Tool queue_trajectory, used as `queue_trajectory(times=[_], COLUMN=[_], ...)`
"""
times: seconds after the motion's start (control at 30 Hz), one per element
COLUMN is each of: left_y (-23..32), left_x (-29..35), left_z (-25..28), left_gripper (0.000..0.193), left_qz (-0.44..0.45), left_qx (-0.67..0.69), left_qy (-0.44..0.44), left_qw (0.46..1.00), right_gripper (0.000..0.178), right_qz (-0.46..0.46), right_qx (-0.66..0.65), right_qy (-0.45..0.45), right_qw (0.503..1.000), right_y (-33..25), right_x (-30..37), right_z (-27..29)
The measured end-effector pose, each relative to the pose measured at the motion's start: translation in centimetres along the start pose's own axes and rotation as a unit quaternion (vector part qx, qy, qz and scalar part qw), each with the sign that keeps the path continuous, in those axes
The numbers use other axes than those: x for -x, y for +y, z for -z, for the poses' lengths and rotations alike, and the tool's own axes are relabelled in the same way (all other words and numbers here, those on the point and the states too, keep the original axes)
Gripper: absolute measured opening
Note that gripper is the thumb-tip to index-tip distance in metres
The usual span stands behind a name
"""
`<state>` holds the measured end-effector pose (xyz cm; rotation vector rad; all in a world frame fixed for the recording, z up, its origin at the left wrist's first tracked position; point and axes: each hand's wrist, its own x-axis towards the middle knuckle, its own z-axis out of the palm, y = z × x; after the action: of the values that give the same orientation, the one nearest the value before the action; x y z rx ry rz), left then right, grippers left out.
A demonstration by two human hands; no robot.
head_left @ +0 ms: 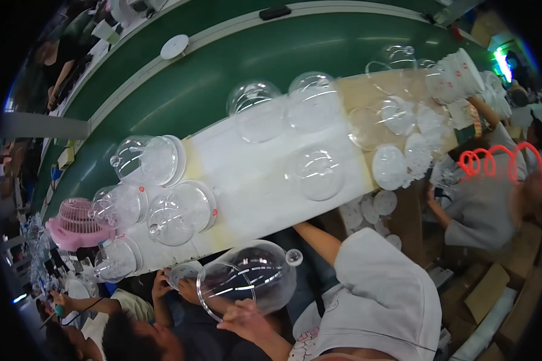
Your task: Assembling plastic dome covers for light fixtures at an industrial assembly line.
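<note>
Head view, looking down past a white-topped table (241, 180): a clear dome (271, 277) hangs in the air just off the table's near edge, left of its middle, with its round knob (294, 257) pointing right and its wide mouth facing left. The wearer's left hand (247, 319) has its grip closed on the lower side of the shell, close to the rim. The right forearm (322, 242) reaches to the table's near edge, where the right hand drops out of sight; whether that grip is apart or together cannot be made out.

Thin-walled and see-through, the dome looks light and stiff, likely slick under bare skin and easily scratched or cracked by a hard squeeze. The rim, held with spread fingers, seems the surest place to take hold; the knob offers a smaller second one.

Rimmed clear covers (180, 213) crowd the table's left end, and a lone clear cover (319, 174) lies toward its right half. White discs (389, 167) cluster at the table's right end, near a stack of white rings (454, 75). Below the near edge, a co-worker's hand (190, 292) touches a pale disc (183, 272). Off the left end stands a pink cage-like object (78, 218); off the right, a red coiled hose (492, 160).
</note>
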<state>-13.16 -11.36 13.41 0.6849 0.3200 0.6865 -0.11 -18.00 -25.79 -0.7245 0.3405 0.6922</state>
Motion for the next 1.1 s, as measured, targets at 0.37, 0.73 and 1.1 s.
queue_trajectory(times=[0.37,0.73,1.1], left_y=[-1.7,-11.7,-13.6], left_x=[-7.4,-16.9,-17.3], left_z=[-7.6,-21.4,-17.0], left_gripper=[0.047,0.04,0.049], left_qz=[0.192,0.052,-0.007], left_qx=[-0.033,-0.367,-0.566], left_qy=[0.062,-0.234,-0.227], left_qw=[0.979,0.899,0.792], right_gripper=[0.046,0.024,0.03], right_qz=[0.005,0.505,0.44], right_qx=[0.47,0.548,0.756], right_qy=[-0.057,0.233,0.112], right_qw=[0.881,0.625,0.472], right_y=[-41.1,-55.5,-61.1], right_x=[26.1,19.9,-1.3], right_z=[-25.0,-31.4,-24.7])
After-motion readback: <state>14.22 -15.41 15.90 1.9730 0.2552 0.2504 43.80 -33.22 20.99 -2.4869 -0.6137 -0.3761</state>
